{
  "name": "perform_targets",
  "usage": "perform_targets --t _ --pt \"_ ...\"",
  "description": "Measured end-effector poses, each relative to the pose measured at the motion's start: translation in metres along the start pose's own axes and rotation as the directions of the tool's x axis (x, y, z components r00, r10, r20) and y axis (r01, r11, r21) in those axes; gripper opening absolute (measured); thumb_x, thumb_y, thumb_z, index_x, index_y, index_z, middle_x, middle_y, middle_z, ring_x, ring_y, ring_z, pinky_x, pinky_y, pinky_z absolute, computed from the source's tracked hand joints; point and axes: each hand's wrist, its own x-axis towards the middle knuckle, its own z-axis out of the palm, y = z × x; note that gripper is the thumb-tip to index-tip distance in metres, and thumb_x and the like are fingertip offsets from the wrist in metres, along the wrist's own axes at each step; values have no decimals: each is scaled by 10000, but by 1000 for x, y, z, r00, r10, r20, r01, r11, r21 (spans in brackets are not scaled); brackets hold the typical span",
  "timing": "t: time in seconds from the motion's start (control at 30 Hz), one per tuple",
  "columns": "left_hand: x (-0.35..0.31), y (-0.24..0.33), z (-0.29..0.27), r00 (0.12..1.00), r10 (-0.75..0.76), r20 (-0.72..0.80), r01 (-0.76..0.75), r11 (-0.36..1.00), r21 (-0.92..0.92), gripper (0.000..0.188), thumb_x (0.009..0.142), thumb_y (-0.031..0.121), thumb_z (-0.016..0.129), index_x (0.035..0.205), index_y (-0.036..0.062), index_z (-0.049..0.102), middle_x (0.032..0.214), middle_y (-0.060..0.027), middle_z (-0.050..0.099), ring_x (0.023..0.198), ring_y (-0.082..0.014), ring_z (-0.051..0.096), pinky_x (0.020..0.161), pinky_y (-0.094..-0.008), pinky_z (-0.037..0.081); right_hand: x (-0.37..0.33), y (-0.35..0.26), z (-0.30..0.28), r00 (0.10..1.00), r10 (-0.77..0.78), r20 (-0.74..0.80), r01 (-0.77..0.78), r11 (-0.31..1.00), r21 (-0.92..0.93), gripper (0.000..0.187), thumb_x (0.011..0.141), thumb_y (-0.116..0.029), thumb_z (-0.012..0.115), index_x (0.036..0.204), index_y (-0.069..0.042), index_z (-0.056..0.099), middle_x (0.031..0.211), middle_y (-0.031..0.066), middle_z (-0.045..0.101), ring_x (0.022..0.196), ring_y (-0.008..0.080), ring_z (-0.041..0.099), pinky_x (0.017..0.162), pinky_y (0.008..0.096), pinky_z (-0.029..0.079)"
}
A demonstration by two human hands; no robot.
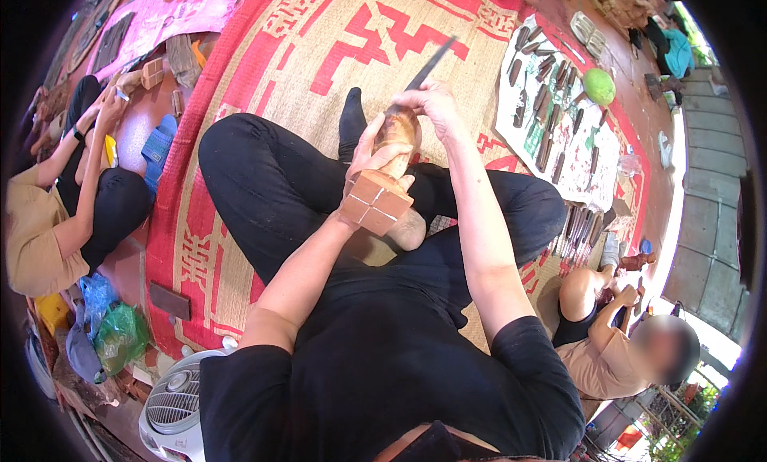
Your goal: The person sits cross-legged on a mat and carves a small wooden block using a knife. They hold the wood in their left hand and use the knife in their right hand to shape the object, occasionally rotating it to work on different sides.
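In front of my crossed legs I hold a wooden carving (401, 132), rounded and brown, with a square block base (377, 203) marked by pale crossing lines. My left hand (366, 160) is wrapped around it just above the base, which faces me. Against its far end, my right hand (436, 109) is closed with bent fingers on a dark, narrow, tapered tool (432, 62). The tool slants away to the upper right; whether it is a file or a blade I cannot tell. My fingers hide its near end.
A red and tan woven mat (319, 102) lies under me. To the right, several carving tools (551, 102) and a round green fruit (599, 87) rest on a cloth. A white fan (177, 398) stands at lower left. One person (48, 230) sits left, another (607, 358) right.
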Motion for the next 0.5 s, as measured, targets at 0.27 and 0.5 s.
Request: perform_targets --t 0.27,0.5 --pt "1 -1 0 1000 15 -23 -15 1000 -1 415 703 194 719 1094 137 594 1428 -177 271 1295 -352 342 1057 -436 313 -7 -9 -5 999 -8 -54 23 962 273 106 745 -99 709 764 -35 625 753 95 670 641 143 643 581 252 522" --pt "3 0 1 1000 11 -18 -12 1000 -17 419 709 193 716 1101 119 586 1430 -184 260 1294 -353 343 1054 -434 316 2 3 3 995 -28 -95 35 997 73 118 715 -78 703 748 -16 609 691 88 655 573 138 620 506 244 489"
